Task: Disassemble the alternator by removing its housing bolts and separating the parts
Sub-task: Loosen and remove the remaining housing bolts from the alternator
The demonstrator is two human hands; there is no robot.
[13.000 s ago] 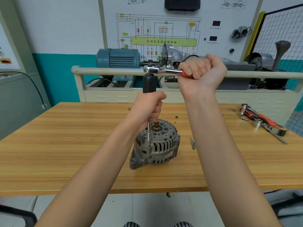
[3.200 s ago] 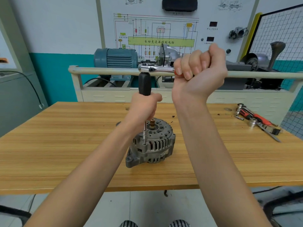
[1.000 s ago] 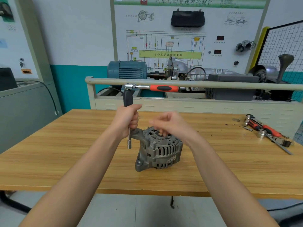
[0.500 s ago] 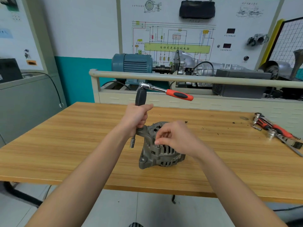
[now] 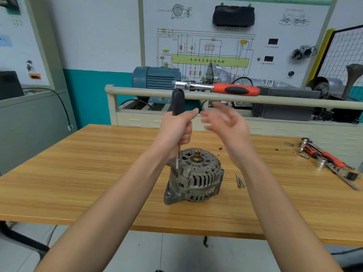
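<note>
1. Nearest, below both hands, the alternator [image 5: 193, 176] stands on the counter [image 5: 78, 183] with its shaft end up. It is judged heavy and rigid, a cast metal body with slotted vents; it is best steadied by the ribbed housing wall or the mounting ear at its near-left foot, not by the brass-coloured shaft tip.
2. One housing bolt [image 5: 188, 174] is seen raised from the near rim, below the left hand. Such a bolt is judged small, smooth and easily dropped, so a pinch at the head would be called for.
3. To the right of the alternator, beneath the right forearm, removed bolts [image 5: 240, 180] lie together on the counter.
4. The left hand [image 5: 176, 130] is closed around the black driver handle [image 5: 178, 104], whose thin shaft and socket [image 5: 177, 161] point down at the far-left rim of the housing; whether the socket is seated on a bolt cannot be told.
5. The right hand [image 5: 225, 124] is held open just right of the left one, fingers spread and blurred, gripping nothing.
6. Above both hands, the ratchet [image 5: 216, 88] is fitted on top of the driver handle, its orange grip lying free to the right.
7. Well to the right of the right hand, spare tools [image 5: 326, 161] rest on the counter.
</note>
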